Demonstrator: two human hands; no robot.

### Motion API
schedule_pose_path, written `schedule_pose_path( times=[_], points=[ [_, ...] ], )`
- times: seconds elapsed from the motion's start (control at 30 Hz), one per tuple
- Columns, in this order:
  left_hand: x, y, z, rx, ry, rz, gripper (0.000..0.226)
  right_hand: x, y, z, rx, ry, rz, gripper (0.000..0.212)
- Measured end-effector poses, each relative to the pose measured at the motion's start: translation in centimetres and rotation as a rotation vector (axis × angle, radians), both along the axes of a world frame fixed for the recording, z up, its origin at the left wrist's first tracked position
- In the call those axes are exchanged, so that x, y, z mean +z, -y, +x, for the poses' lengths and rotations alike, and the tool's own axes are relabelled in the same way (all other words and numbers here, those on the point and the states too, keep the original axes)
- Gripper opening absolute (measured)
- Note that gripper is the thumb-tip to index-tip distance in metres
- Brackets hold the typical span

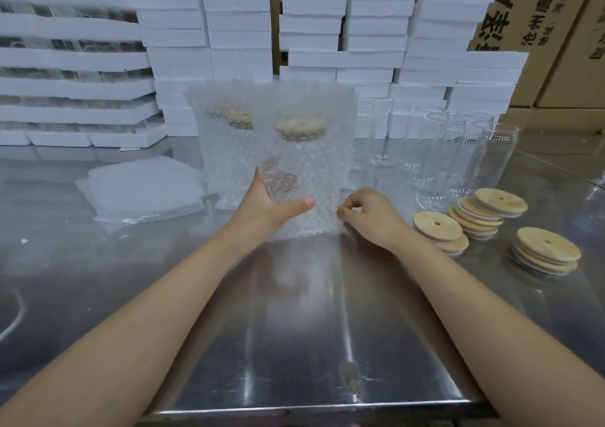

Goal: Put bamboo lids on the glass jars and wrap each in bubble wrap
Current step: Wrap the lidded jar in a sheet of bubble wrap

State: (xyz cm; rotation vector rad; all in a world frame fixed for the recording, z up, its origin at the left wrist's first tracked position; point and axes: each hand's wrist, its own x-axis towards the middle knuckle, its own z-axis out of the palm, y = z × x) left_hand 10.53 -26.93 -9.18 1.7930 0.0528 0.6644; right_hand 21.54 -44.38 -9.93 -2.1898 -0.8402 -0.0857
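Observation:
A glass jar with a bamboo lid [300, 128] stands upright at the table's middle, inside a sleeve of bubble wrap [311, 164]. My left hand [271, 204] grips the wrapped jar from its left side, thumb across the front. My right hand [370, 213] pinches the bubble wrap's lower right edge. Just behind and to the left stands another wrapped jar [226, 151] with its lid on. Bare glass jars [458, 155] stand to the right. Loose bamboo lids [484, 210] lie in low stacks at the right.
A pile of flat bubble wrap sheets [144, 191] lies on the steel table [294, 328] at the left. White foam boxes [235, 33] are stacked along the back, with cardboard cartons [550, 33] behind them.

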Motion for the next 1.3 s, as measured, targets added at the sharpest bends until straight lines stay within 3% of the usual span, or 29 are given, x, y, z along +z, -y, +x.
schedule_pose_path(
  times=[0.03, 0.07, 0.2, 0.33, 0.4, 0.53, 0.6, 0.7, 0.77, 0.93, 1.07, 1.17, 1.3],
  points=[
    [-0.1, 0.0, 0.0, -0.004, -0.009, 0.000, 0.078, 0.1, 0.1, -0.1, -0.004, 0.005, 0.016, 0.005],
    [-0.2, 0.0, 0.0, -0.005, -0.018, 0.010, 0.078, 0.2, 0.0, -0.3, 0.027, -0.022, 0.049, 0.011],
    [-0.3, 0.0, -0.4, -0.036, -0.034, 0.056, 0.074, 0.9, -0.4, -1.7, 0.331, -0.229, 0.184, 0.062],
    [-0.5, 0.6, -0.6, -0.050, -0.036, 0.066, 0.065, 0.8, -0.6, -2.7, 0.339, -0.117, 0.179, 0.088],
    [-0.6, 0.8, -0.7, -0.067, -0.043, 0.061, 0.064, 0.7, -0.6, -2.7, 0.302, -0.123, 0.229, 0.091],
    [-0.8, 1.1, -0.5, -0.055, -0.036, 0.006, 0.062, 0.8, -0.4, -2.4, 0.362, -0.166, 0.251, 0.086],
    [-1.1, 1.4, -0.3, -0.023, -0.017, -0.024, 0.063, 1.4, 0.0, -2.1, 0.385, -0.191, 0.362, 0.069],
    [-1.2, 1.6, 0.3, 0.026, -0.005, -0.017, 0.068, 3.0, 0.6, -1.1, 0.160, -0.156, 0.720, 0.039],
    [-1.0, 1.8, 0.7, 0.050, 0.000, -0.027, 0.076, 4.0, 0.4, 0.2, -0.044, -0.020, 0.767, 0.028],
    [-1.1, 1.6, 2.1, 0.095, 0.013, -0.067, 0.072, 6.3, -1.3, 6.9, -0.289, 0.198, 0.287, 0.040],
    [-1.6, 1.2, 2.2, 0.100, 0.006, -0.057, 0.062, 9.0, -2.9, 11.7, -0.278, 0.306, -0.092, 0.049],
    [-1.9, 0.9, 2.5, 0.085, 0.005, -0.057, 0.057, 10.3, -4.2, 14.0, -0.242, 0.304, -0.212, 0.049],
    [-2.0, 0.7, 2.5, 0.083, 0.015, -0.065, 0.057, 10.5, -5.3, 14.9, -0.286, 0.298, -0.324, 0.034]
  ],
)
